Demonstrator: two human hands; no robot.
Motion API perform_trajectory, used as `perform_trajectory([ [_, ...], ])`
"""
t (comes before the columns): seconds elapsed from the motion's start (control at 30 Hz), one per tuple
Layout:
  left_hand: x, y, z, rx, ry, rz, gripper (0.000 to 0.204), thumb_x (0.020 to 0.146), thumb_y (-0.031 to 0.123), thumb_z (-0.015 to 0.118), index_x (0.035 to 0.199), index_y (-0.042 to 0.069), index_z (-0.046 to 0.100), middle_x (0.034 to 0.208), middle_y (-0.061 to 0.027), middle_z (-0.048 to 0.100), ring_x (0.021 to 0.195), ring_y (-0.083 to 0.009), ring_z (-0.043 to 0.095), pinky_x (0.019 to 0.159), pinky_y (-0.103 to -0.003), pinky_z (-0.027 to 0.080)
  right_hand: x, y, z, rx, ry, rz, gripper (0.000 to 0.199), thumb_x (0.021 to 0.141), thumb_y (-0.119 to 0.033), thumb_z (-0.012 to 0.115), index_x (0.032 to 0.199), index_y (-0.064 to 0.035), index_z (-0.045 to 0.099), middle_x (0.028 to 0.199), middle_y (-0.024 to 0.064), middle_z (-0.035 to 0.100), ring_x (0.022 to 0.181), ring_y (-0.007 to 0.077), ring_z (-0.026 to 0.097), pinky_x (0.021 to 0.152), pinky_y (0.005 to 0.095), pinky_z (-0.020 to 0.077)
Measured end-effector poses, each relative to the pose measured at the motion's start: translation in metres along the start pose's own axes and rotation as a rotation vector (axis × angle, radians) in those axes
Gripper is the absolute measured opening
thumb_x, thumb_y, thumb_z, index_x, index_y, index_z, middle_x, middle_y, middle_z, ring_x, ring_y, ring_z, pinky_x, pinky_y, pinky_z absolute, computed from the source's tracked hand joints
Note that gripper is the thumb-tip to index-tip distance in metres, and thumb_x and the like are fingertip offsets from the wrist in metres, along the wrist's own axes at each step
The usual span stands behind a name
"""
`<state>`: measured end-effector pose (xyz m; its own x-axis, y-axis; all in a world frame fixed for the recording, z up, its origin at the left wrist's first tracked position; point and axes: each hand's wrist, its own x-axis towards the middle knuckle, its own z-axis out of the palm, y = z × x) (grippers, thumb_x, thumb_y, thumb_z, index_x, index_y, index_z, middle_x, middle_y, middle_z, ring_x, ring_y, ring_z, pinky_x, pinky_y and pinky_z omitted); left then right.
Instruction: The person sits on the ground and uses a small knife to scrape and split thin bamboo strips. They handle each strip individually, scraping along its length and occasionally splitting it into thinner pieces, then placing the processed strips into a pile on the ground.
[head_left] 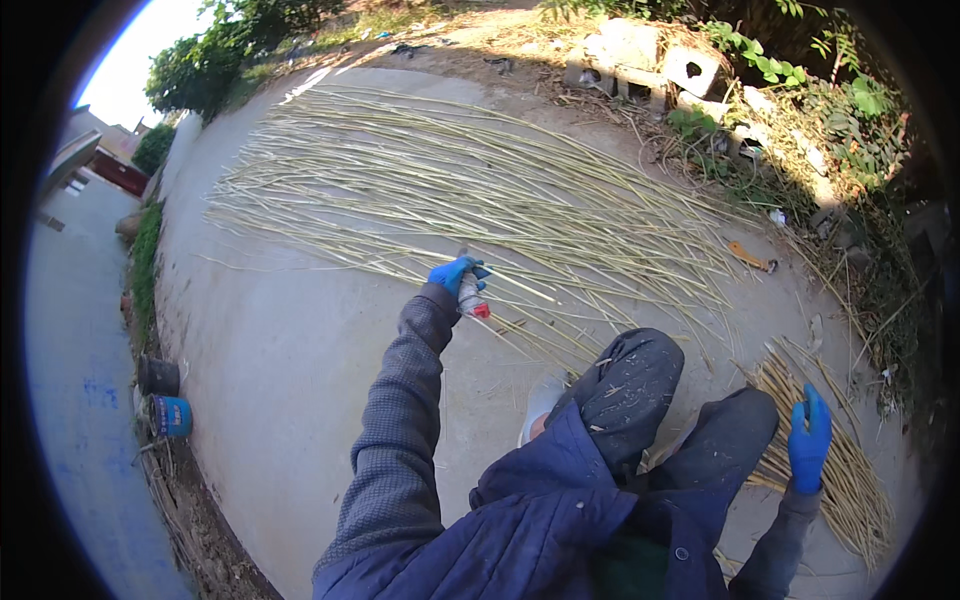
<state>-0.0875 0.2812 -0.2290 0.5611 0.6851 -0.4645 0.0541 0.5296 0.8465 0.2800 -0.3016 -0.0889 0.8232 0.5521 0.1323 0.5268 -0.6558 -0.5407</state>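
Note:
My left hand (458,274), in a blue glove, is closed around a whitish object with a red end (471,297), whose kind I cannot make out. It is held at the near edge of a wide spread of long, thin, pale stalks (430,190) lying on the concrete. One stalk passes right beside its fingers. My right hand (810,440), also blue-gloved, has its fingers stretched out and holds nothing. That hand is over a pile of cut stalks (850,490) to the right of my knees.
An orange-handled tool (752,258) lies past the right ends of the stalks. Broken concrete blocks (690,70) and weeds border the far right. At the left edge stand a blue bucket (171,416) and a dark bucket (158,376). My bent knees (640,380) are in front.

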Motion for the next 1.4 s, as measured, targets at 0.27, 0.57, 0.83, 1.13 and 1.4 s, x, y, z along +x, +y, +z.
perform_trajectory([
  [0.27,0.095,-0.057,0.008,0.241,-0.089,-0.431,0.093,0.074,0.072,0.072,0.131,0.004,0.044,0.122,-0.0209,0.063,0.07,-0.0174,0.055,0.062,-0.03,0.051,-0.204,0.173,0.028,-0.376,-0.021,0.473,0.036,0.086,-0.039,0.065,0.105,-0.0087,0.07,0.103,0.0155,0.071,0.096,0.0339,0.067,0.084,0.0435,0.0531],
  [0.57,0.047,-0.188,0.058,0.186,-0.195,-0.457,0.063,0.094,0.049,0.063,0.133,0.002,0.047,0.125,-0.0142,0.058,0.104,-0.0217,0.056,0.095,-0.038,0.045,-0.404,0.218,0.144,-0.201,-0.823,0.566,0.034,0.093,-0.036,0.052,0.095,-0.0082,0.072,0.103,0.0154,0.07,0.099,0.037,0.065,0.087,0.0473,0.0512],
  [0.83,-0.002,-0.184,0.138,-0.034,-0.263,-0.323,0.056,0.098,0.035,0.05,0.141,0.0,0.045,0.135,-0.0235,0.056,0.118,-0.0365,0.058,0.104,-0.052,0.042,-0.361,0.244,0.167,-0.06,-0.586,0.539,0.032,0.093,-0.033,0.057,0.108,-0.0076,0.071,0.11,0.0163,0.07,0.103,0.035,0.065,0.09,0.0432,0.0519],
  [1.13,-0.006,-0.138,0.07,0.774,0.136,-0.07,0.023,0.089,0.018,0.061,0.105,0.002,0.062,0.071,-0.0096,0.063,0.05,-0.0163,0.054,0.049,-0.029,0.044,-0.212,0.296,0.146,0.221,0.05,0.82,0.046,0.089,-0.04,0.062,0.12,-0.0055,0.064,0.109,0.0214,0.069,0.101,0.0375,0.067,0.09,0.0428,0.0519],
  [1.4,-0.088,-0.145,0.022,1.675,-0.403,0.252,0.061,0.08,0.043,0.071,0.128,0.007,0.057,0.073,-0.0064,0.061,0.067,-0.0253,0.064,0.074,-0.044,0.057,-0.171,0.393,0.193,0.311,0.367,1.13,0.068,0.087,-0.041,0.068,0.133,0.0058,0.05,0.12,0.0239,0.065,0.108,0.0359,0.065,0.09,0.0407,0.0523],
])
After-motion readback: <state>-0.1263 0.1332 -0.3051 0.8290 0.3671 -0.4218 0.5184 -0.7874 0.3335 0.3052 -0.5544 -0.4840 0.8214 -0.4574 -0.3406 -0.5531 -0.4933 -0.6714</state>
